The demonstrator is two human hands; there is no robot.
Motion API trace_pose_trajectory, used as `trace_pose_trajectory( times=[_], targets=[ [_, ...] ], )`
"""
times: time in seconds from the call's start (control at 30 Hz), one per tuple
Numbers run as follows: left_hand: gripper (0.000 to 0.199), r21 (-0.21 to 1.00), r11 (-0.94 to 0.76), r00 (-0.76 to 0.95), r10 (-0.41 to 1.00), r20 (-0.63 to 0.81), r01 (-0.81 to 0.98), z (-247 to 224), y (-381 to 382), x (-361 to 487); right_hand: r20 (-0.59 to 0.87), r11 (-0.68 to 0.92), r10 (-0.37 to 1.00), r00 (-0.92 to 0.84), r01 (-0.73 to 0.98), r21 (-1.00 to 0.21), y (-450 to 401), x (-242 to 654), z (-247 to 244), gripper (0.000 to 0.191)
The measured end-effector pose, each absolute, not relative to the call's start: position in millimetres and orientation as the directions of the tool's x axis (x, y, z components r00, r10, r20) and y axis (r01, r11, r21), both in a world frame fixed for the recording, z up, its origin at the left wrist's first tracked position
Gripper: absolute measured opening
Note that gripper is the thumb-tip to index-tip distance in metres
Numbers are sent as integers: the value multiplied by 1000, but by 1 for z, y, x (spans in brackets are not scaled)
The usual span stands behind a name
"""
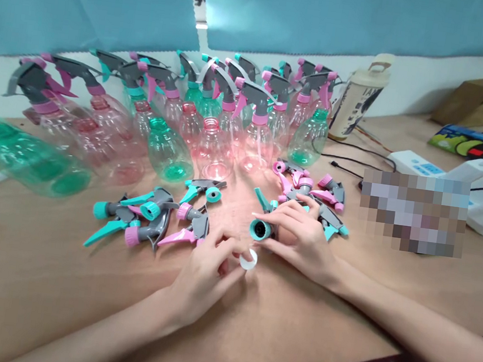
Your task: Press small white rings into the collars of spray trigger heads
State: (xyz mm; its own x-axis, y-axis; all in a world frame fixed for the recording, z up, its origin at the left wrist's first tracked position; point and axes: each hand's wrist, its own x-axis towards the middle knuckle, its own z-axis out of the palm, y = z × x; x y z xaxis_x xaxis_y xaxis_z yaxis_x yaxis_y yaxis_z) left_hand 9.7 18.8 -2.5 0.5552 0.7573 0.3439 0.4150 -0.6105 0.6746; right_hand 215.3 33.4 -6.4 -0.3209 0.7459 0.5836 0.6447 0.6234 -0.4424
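Between the fingertips of my left hand [207, 271] is a small white disc [249, 260], held above the table. My right hand [300, 236] grips a teal-and-grey spray trigger head [260, 229], its open teal collar turned towards me and the disc. Several loose trigger heads [143, 218] in grey, teal and pink lie in a pile to the left. Another pile of mostly pink-and-grey trigger heads [331, 191] sits just behind my right hand. Part of the trigger head I hold is hidden by my fingers.
Several clear pink and green bottles [216, 151] stand behind the piles, many with trigger heads fitted. Green bottles [26, 158] lie at the left. A tumbler [362, 96], cables, white power strips [417, 164] and a cardboard box [478, 102] occupy the right side.
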Motion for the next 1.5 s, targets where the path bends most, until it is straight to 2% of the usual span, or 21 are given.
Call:
trace_pose_trajectory(
  times=[0.23,0.37,0.6,0.73,0.9,1.1,1.27,1.5],
  targets=[
    [5,857,-425,498,833,243,293,-3,17,11,548,614,763,-341,648,-451,34,216,-7,20],
    [9,930,-284,445,882,158,234,-3,15,12,529,609,772,-352,649,-457,34,216,-9,19],
    [23,931,-211,423,903,69,297,-3,15,13,526,621,765,-372,643,-449,33,216,-9,21],
    [20,931,-204,417,907,63,303,-2,17,12,538,638,750,-386,638,-431,34,216,-11,23],
    [24,932,-97,343,939,-31,350,-1,24,12,518,620,765,-383,656,-430,34,217,-12,24],
    [30,972,-39,334,942,-42,233,-4,25,13,517,623,763,-388,653,-429,33,217,-12,24],
    [26,972,-38,283,959,-29,231,-7,25,13,512,620,766,-389,658,-427,32,217,-10,25],
    [13,948,-182,297,950,101,262,-3,19,11,513,624,767,-386,636,-454,29,213,-11,22]
  ],
)
